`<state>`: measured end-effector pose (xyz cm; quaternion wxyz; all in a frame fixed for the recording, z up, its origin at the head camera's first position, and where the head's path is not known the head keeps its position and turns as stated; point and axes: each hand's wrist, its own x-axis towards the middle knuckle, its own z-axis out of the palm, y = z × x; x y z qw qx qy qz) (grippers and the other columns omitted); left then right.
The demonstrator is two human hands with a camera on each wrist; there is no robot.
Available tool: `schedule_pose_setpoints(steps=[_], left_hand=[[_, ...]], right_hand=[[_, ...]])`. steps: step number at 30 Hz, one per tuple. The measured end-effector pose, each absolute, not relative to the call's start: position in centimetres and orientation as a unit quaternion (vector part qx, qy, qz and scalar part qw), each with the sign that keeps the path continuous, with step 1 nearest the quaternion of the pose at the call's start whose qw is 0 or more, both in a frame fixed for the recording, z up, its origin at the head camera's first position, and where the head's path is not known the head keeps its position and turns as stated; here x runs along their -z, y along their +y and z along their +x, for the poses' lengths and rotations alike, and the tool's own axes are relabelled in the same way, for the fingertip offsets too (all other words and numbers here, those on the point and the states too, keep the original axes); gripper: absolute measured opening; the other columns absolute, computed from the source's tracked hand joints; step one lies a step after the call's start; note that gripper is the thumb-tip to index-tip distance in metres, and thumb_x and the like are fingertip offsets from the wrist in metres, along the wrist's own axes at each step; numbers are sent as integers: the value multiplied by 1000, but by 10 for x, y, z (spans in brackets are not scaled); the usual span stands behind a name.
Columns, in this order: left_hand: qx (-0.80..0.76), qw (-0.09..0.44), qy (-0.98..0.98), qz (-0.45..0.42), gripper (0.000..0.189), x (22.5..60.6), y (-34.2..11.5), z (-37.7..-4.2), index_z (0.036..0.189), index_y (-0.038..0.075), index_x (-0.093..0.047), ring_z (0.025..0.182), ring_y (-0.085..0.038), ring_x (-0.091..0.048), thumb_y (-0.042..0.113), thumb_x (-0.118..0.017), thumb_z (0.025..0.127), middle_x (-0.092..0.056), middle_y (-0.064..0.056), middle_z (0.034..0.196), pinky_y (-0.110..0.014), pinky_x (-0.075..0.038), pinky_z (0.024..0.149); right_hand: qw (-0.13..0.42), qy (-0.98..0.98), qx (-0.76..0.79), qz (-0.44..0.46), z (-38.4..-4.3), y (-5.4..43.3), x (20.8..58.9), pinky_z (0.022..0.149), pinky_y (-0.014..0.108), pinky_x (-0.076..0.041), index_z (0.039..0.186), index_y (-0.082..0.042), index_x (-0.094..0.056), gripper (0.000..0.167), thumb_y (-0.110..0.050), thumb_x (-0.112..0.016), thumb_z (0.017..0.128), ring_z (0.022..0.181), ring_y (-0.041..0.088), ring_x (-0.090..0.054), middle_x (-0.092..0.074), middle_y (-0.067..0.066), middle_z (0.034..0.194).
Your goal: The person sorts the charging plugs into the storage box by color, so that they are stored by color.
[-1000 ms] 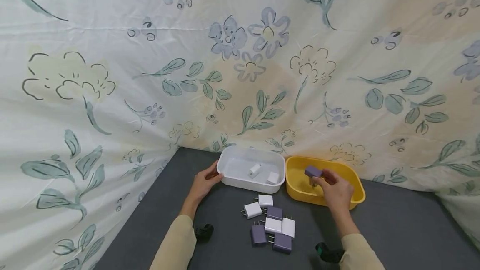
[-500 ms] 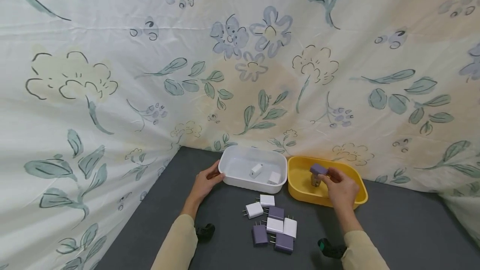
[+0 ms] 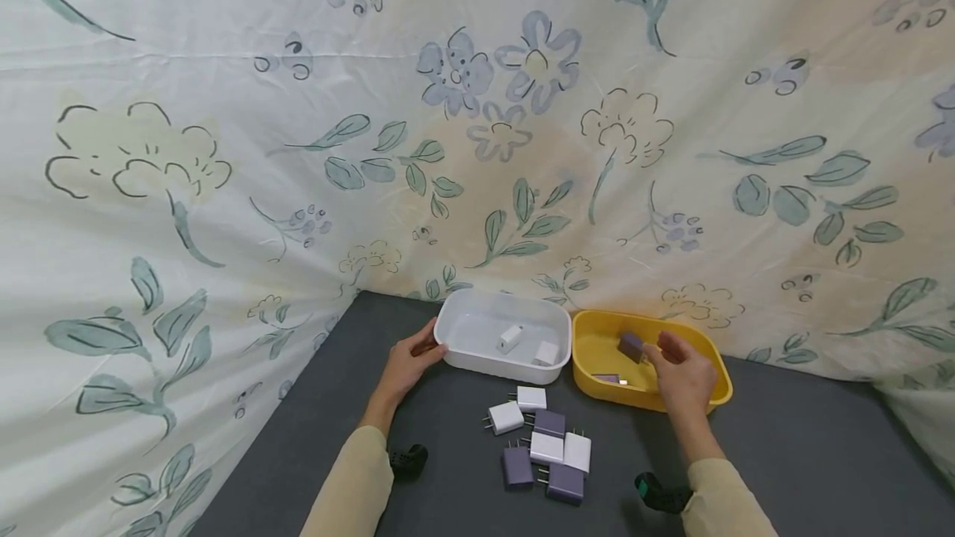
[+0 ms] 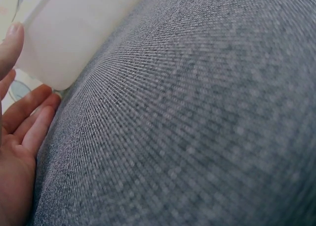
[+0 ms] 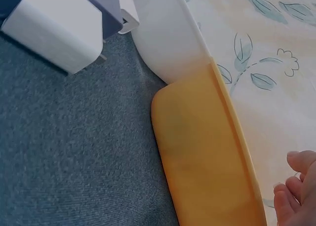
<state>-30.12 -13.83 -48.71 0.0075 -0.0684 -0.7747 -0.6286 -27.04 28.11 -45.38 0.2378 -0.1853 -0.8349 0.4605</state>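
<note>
My left hand (image 3: 406, 365) rests at the left end of a white plastic bin (image 3: 488, 364), fingers fairly straight in the left wrist view. Two white chargers (image 3: 511, 339) lie inside. My right hand (image 3: 685, 375) hovers over the yellow bin (image 3: 613, 393), its thumb and fingers apart with nothing visible between them in the right wrist view. Just left of its fingertips is a purple charger (image 3: 632, 345) inside the yellow bin, tilted. Another purple charger (image 3: 608, 377) shows partly behind the front wall.
In front of the bins, several white and purple plug chargers (image 3: 547, 447) lie close together on the dark cloth-covered table (image 3: 455, 487), some touching, with metal prongs showing. A floral curtain (image 3: 477, 147) hangs right behind the bins.
The right hand held a purple charger over the yellow bin; now it has let go and the charger is lower, in the bin. The left hand stays at the white bin.
</note>
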Motion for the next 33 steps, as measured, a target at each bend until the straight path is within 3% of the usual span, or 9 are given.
schedule_pose_setpoints(steps=[4, 9, 12, 19, 25, 33], left_hand=[[630, 8, -774, -67, 65, 491, -138, -304, 147, 11, -43, 127, -30, -56, 22, -72, 90, -55, -17, 139, -43, -49, 103], [632, 27, -772, -55, 66, 513, -140, -316, 146, 20, -46, 126, -26, -58, 29, -74, 87, -58, -11, 138, -42, -49, 103], [629, 40, -774, -49, 66, 520, -139, -319, 144, 24, -49, 124, -24, -60, 33, -75, 85, -61, -8, 136, -40, -50, 101], [623, 37, -780, -46, 67, 518, -138, -318, 146, 22, -47, 124, -24, -60, 33, -75, 86, -61, -8, 136, -40, -50, 102], [629, 19, -776, -54, 65, 502, -139, -311, 147, 15, -44, 126, -30, -58, 24, -72, 89, -58, -15, 138, -45, -48, 103], [624, 5, -779, -65, 65, 489, -139, -303, 148, 13, -42, 126, -29, -57, 23, -70, 91, -56, -17, 139, -42, -50, 102]], right_hand=[[248, -834, -456, -185, -270, 282, 456, 64, -3, -40, 127, -6, -65, 46, -30, -72, 89, 113, 32, -65, -67, 15, 126], [255, -832, -460, -177, -267, 283, 456, 67, -2, -43, 126, -5, -65, 44, -28, -72, 89, 111, 32, -66, -67, 16, 124], [256, -831, -463, -172, -265, 283, 455, 65, -4, -39, 126, -4, -66, 44, -27, -72, 89, 110, 33, -66, -67, 17, 124], [261, -833, -460, -162, -262, 282, 457, 65, -6, -37, 122, -4, -67, 41, -27, -72, 89, 108, 33, -67, -68, 18, 120], [267, -843, -445, -139, -261, 281, 462, 64, -6, -36, 119, -4, -69, 38, -26, -72, 89, 105, 33, -68, -70, 17, 117], [288, -849, -429, -108, -257, 279, 467, 66, -5, -38, 115, -5, -71, 33, -23, -74, 88, 100, 31, -70, -73, 16, 111]])
